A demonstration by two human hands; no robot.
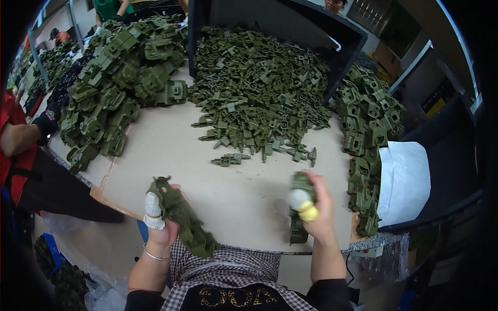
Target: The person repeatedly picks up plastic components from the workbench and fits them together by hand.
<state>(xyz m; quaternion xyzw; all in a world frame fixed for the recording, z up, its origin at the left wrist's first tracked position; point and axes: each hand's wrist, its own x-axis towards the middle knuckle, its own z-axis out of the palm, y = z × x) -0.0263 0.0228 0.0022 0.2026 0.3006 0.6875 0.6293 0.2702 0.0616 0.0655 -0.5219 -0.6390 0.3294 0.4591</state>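
My left hand (165, 230) grips a long olive-green plastic part (188, 220) over the table's front edge; a white finger cover wraps its thumb. In my right hand (322, 207), held over the right front of the table, is another olive-green plastic part (298, 230), slightly blurred. White and yellow covers are on that hand's thumb. The two parts are apart from each other. Beyond my hands, a few small green plastic pieces (230, 159) lie loose at the front of a large heap of small green pieces (259, 88).
Larger green plastic parts are piled at the left (111, 78) and along the right (363, 119). A dark bin (345, 52) lies tipped behind the heap. A white sheet (404, 179) hangs at the right edge. A person in red (23, 140) stands at the left.
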